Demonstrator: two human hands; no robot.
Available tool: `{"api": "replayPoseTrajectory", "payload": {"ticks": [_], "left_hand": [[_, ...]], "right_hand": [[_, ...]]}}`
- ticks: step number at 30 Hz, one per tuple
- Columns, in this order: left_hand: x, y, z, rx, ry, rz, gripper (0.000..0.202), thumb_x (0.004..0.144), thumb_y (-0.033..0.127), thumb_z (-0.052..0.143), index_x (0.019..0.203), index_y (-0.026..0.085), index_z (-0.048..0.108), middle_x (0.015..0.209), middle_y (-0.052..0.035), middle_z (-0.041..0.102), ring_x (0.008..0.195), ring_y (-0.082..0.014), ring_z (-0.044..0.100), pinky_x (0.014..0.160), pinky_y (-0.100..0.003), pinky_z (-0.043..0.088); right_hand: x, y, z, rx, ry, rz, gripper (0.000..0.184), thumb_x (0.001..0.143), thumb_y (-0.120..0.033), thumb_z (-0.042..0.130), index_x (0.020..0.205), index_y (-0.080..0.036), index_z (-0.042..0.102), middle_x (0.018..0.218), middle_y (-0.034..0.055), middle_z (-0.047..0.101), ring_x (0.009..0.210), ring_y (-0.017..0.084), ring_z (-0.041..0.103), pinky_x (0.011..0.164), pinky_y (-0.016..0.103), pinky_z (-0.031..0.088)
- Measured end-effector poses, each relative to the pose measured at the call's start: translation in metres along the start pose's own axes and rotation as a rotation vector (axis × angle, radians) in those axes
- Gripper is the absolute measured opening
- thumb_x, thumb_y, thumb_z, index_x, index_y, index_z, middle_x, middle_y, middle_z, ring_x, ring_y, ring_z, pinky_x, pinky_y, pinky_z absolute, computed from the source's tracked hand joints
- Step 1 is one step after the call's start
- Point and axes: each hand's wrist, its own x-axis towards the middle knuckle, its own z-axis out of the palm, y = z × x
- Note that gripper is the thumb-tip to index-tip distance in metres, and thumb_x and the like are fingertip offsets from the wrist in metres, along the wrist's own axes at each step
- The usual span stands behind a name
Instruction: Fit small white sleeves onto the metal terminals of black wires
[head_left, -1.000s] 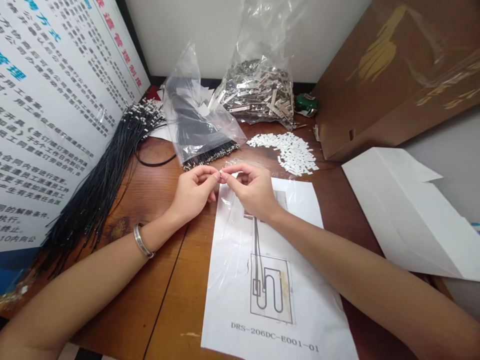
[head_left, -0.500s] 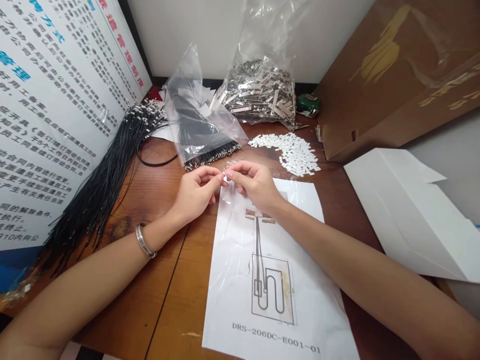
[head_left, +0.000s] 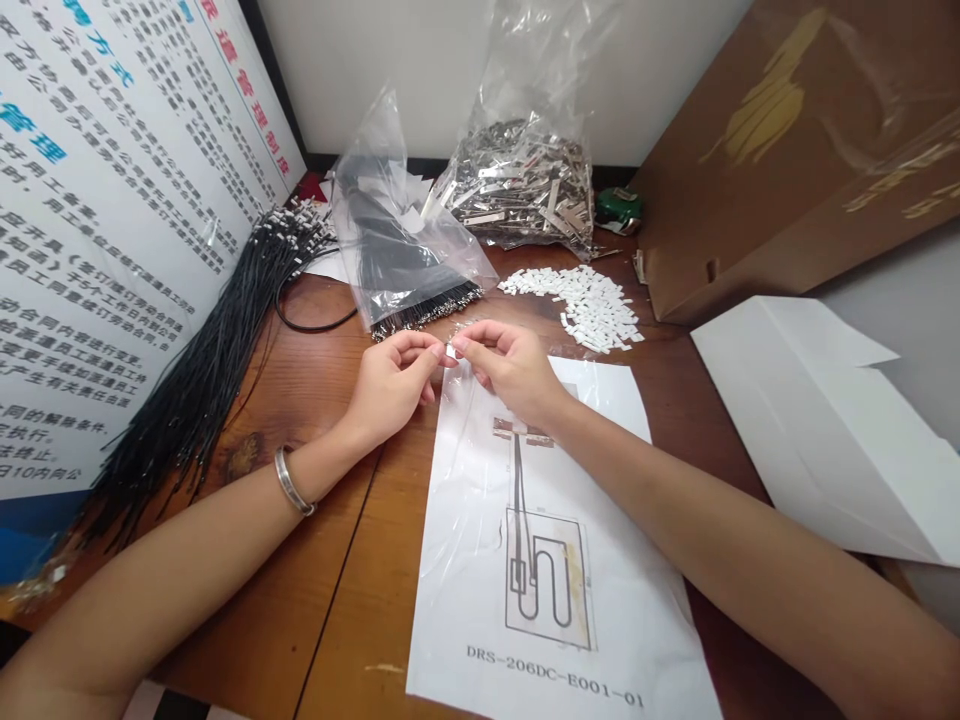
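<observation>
My left hand point(head_left: 390, 380) and my right hand point(head_left: 510, 368) meet fingertip to fingertip over the wooden table point(head_left: 330, 560), both pinched on one tiny white piece point(head_left: 450, 349) between them. What else the fingers hold is too small to make out. Just behind the hands lies a clear bag of black wires point(head_left: 397, 255) with metal tips. A heap of small white connectors point(head_left: 589, 300) lies to the right of it. Under my right wrist is a printed drawing sheet point(head_left: 540, 560) in a clear sleeve, showing a looped wire.
A long bundle of black wires point(head_left: 202, 390) lies along a leaning printed board point(head_left: 97, 230) on the left. A bag of metal strips point(head_left: 525, 185) stands at the back, a green object point(head_left: 616, 208) beside it. Brown cardboard point(head_left: 787, 150) and a white paper bag point(head_left: 817, 430) fill the right.
Both hands stay pinched together at the same spot; they have shifted only slightly with the camera.
</observation>
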Motion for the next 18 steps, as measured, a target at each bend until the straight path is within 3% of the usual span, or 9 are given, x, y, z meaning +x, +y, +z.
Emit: {"api": "replayPoseTrajectory", "payload": {"ticks": [8,12,18], "left_hand": [[0.001,-0.003,-0.002,-0.012,-0.015,-0.014,0.023,0.075,0.034,0.07,0.077,0.015,0.059,0.07,-0.0029,0.071,0.039,-0.0057,0.05,0.039,-0.019,0.039],[0.001,-0.002,-0.001,0.004,-0.022,-0.009,0.02,0.077,0.032,0.068,0.078,0.014,0.059,0.07,-0.0027,0.07,0.04,-0.0052,0.05,0.039,-0.018,0.039],[0.0,0.002,0.0,-0.004,-0.053,-0.006,0.018,0.077,0.03,0.067,0.075,0.014,0.059,0.07,-0.004,0.071,0.041,-0.0055,0.05,0.04,-0.019,0.04]], "right_hand": [[0.003,-0.003,-0.005,0.033,-0.044,0.081,0.027,0.072,-0.04,0.073,0.078,-0.015,0.065,0.064,-0.0011,0.061,0.043,0.004,0.036,0.039,0.022,0.024],[0.009,-0.001,-0.015,0.06,-0.192,0.141,0.027,0.071,-0.039,0.074,0.077,-0.015,0.063,0.069,-0.0001,0.065,0.04,0.003,0.033,0.036,0.022,0.019],[0.011,0.004,-0.024,0.015,-0.265,0.11,0.026,0.075,-0.041,0.073,0.077,-0.017,0.062,0.053,-0.0057,0.053,0.039,0.004,0.036,0.036,0.021,0.023]]}}
